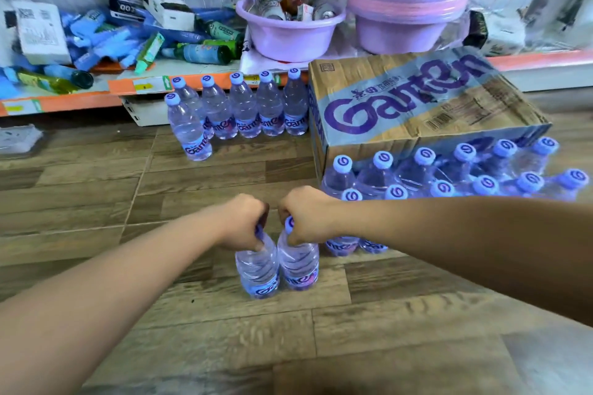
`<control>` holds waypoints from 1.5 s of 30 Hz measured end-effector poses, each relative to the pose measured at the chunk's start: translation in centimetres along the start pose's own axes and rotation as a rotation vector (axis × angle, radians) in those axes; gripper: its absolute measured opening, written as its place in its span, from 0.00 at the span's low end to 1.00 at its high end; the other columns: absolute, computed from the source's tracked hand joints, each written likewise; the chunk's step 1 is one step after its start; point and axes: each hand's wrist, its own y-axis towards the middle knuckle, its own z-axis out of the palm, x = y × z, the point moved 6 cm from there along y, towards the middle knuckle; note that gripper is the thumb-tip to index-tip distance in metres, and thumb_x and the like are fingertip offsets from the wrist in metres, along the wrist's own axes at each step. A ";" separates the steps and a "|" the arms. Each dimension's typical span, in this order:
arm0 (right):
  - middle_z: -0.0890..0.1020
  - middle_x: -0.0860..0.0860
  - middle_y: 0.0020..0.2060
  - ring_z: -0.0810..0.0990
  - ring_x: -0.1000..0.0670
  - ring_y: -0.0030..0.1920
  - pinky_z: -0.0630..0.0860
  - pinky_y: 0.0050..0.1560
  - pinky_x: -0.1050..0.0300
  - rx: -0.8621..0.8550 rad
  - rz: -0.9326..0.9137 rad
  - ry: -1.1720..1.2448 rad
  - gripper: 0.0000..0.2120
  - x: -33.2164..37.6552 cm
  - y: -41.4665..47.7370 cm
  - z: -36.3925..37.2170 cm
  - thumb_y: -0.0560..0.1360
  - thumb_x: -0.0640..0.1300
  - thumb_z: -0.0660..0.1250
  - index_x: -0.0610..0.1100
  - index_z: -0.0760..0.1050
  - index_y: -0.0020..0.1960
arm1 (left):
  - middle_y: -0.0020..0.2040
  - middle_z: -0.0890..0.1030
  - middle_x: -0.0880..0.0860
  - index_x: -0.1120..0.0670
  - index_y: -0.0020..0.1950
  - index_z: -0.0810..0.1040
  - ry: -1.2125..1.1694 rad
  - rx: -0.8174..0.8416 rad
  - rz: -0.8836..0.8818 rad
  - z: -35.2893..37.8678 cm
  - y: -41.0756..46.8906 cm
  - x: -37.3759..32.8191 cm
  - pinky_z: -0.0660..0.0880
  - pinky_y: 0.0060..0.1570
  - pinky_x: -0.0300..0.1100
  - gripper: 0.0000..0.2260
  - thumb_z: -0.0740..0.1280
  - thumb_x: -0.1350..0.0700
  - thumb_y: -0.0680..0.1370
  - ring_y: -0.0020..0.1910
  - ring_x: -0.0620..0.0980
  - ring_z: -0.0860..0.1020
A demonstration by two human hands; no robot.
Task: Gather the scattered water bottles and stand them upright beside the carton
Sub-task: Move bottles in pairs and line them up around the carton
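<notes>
Two clear plastic water bottles with pale blue caps and purple labels stand side by side, nearly touching, their long axes vertical: the left bottle (pixel 258 269) hangs under the left hand (pixel 244 221), the right bottle (pixel 298 263) under the right hand (pixel 305 212). Each hand's fingers (pixel 256 242) are clenched from above around the neck and cap of its own bottle. I cannot tell whether the bases rest on the wood-patterned floor (pixel 160 186) or hang just above it.

Just to the right of the right bottle begins a packed block of upright matching bottles (pixel 449 176), which stands against the front of the brown cardboard carton with purple lettering (pixel 417 106). So the carton lies ahead and to the right, and the right hand is the nearer one. A second row of upright bottles (pixel 247 109) lines the carton's left side, below the orange-edged shelf (pixel 128 83).

The coming move probably turns on a short shift rightward, keeping both bottles vertical, to close onto the block's open left edge.
</notes>
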 end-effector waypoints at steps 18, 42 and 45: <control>0.73 0.52 0.35 0.72 0.47 0.42 0.67 0.35 0.58 0.031 0.173 0.021 0.12 -8.9 -10.9 0.8 0.70 0.47 0.70 0.47 0.66 0.39 | 0.41 0.68 0.52 0.54 0.40 0.67 -0.050 -0.131 0.216 -0.5 0.0 -12.2 0.75 0.47 0.47 0.11 0.69 0.53 0.69 0.48 0.58 0.76; 0.85 0.42 0.47 0.82 0.46 0.45 0.66 0.27 0.63 0.151 0.282 -0.008 0.18 -11.1 -10.8 0.8 0.69 0.46 0.70 0.36 0.79 0.54 | 0.41 0.68 0.54 0.58 0.42 0.68 -0.126 -0.206 0.243 -1.0 2.0 -14.7 0.75 0.42 0.49 0.09 0.67 0.56 0.70 0.45 0.61 0.77; 0.85 0.42 0.47 0.84 0.45 0.47 0.65 0.27 0.63 0.178 0.280 -0.014 0.17 -11.3 -10.5 1.2 0.68 0.45 0.70 0.36 0.79 0.54 | 0.42 0.68 0.53 0.58 0.45 0.70 -0.155 -0.210 0.243 -0.9 1.9 -14.6 0.73 0.42 0.47 0.09 0.67 0.55 0.71 0.45 0.59 0.75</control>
